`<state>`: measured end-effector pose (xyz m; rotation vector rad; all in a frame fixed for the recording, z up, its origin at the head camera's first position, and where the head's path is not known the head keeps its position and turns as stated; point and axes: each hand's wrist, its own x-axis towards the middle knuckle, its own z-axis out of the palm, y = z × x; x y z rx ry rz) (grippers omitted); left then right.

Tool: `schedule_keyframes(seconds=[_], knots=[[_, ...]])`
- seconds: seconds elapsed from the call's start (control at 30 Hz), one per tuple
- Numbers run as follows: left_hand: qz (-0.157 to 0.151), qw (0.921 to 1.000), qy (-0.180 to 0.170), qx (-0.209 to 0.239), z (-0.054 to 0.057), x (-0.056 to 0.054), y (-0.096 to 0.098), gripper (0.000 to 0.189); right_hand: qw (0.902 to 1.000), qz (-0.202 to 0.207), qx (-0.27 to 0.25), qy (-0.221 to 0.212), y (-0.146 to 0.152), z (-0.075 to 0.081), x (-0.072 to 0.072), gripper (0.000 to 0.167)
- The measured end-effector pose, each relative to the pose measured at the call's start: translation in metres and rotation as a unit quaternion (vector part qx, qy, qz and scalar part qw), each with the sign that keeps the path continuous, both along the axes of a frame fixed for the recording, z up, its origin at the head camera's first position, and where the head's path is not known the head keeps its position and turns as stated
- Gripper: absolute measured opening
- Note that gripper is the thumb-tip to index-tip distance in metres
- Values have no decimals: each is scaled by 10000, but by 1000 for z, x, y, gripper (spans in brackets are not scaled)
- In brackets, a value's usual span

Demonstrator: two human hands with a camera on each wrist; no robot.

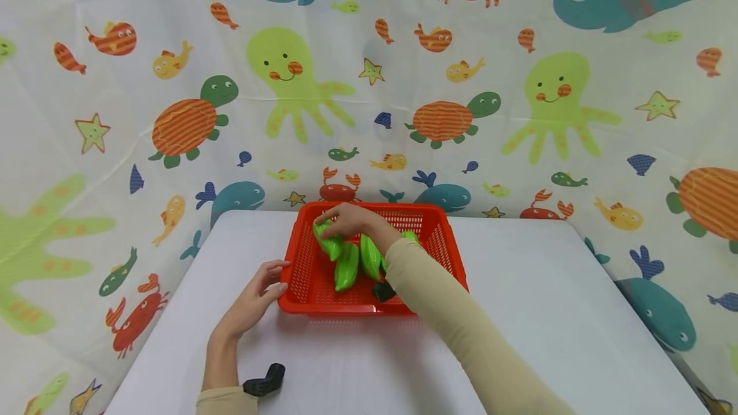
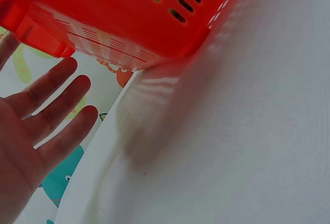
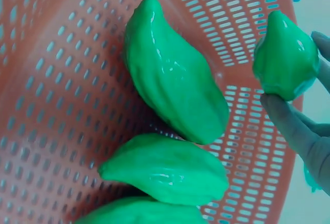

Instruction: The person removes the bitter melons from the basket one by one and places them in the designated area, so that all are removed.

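A red plastic basket (image 1: 352, 305) with slotted walls stands on the white table. My right hand (image 1: 352, 219) reaches over its back left part. Thumb and fingers pinch a glossy green, ridged, tapered fruit (image 3: 286, 56), held near the basket's wall. More green fruits of the same kind lie inside, among them one in the middle (image 1: 347, 266) and another just right of it (image 1: 370, 256). My left hand (image 1: 254, 300) is at the basket's left edge, its fingertips at the rim. In the left wrist view its fingers (image 2: 54, 113) extend fairly straight and spread.
The white table (image 1: 519, 287) extends on both sides of the basket and in front. Behind it hangs a curtain (image 1: 392, 146) printed with sea animals. A black wrist device (image 1: 265, 382) sticks out beside the left wrist, another (image 1: 383, 291) below the right forearm.
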<state>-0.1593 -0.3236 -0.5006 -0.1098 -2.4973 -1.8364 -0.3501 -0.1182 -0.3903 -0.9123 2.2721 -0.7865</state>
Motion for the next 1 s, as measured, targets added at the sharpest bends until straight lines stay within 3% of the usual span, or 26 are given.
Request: schedule_keyframes(seconds=[0.33, 0.7, 1.0], knots=[[94, 9999, -60, -10, -1, 1, 0, 53, 9962, 122, 54, 858, 16, 7, 12, 41], [122, 9998, -127, -94, 0, 0, 1, 54, 9915, -203, -331, 1241, 42, 16, 22, 40], [109, 9998, -139, -52, -1, 1, 2, 54, 9854, -724, -935, 1228, 75, 28, 18, 42]])
